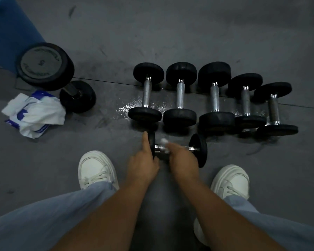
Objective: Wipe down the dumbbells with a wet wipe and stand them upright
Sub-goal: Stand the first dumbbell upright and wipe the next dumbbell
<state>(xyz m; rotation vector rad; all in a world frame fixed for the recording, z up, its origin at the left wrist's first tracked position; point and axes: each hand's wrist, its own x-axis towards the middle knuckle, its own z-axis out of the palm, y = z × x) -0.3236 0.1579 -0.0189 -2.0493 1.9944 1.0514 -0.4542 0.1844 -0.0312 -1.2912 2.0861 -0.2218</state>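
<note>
A small black dumbbell (pixel 198 150) with a chrome handle lies sideways on the grey floor between my feet. My left hand (pixel 143 160) grips its left weight head, index finger along the rim. My right hand (pixel 181 158) is curled over the handle and presses a white wet wipe (pixel 164 142) onto it; only a bit of the wipe shows. Behind it, several black dumbbells (pixel 179 95) lie side by side in a row. One larger dumbbell (pixel 47 67) stands tilted at the left.
A white and blue wet wipe pack (pixel 34 113) lies crumpled on the floor at the left, touching the large dumbbell. A wet patch (pixel 127 107) shines beside the row. My white shoes (pixel 96 169) flank the held dumbbell. A blue object (pixel 9 29) fills the top left corner.
</note>
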